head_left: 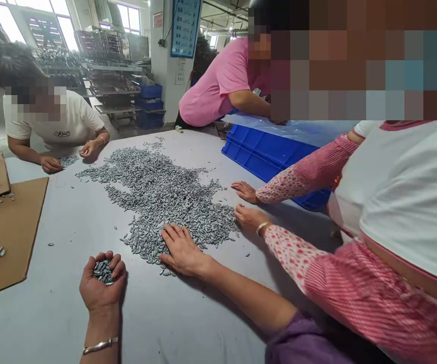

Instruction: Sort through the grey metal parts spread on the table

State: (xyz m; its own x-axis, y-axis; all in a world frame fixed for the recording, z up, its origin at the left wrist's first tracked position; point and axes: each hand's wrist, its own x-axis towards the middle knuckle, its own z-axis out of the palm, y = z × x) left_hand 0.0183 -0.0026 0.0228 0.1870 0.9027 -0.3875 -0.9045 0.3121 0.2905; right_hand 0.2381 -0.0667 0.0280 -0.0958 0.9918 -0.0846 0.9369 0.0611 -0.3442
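My left hand (102,284) is cupped palm-up near the table's front and holds a handful of small grey metal parts (102,271). My right hand (182,250) lies flat, fingers spread, on the near edge of a large pile of the same metal parts (161,194) spread over the grey table (67,217). A silver bracelet circles my left wrist.
A co-worker's two hands (249,207) in patterned sleeves rest at the pile's right edge. Another person (51,126) sorts parts at the far left; a third in pink leans over a blue crate (267,151). Cardboard sheets (6,232) with several loose parts lie left.
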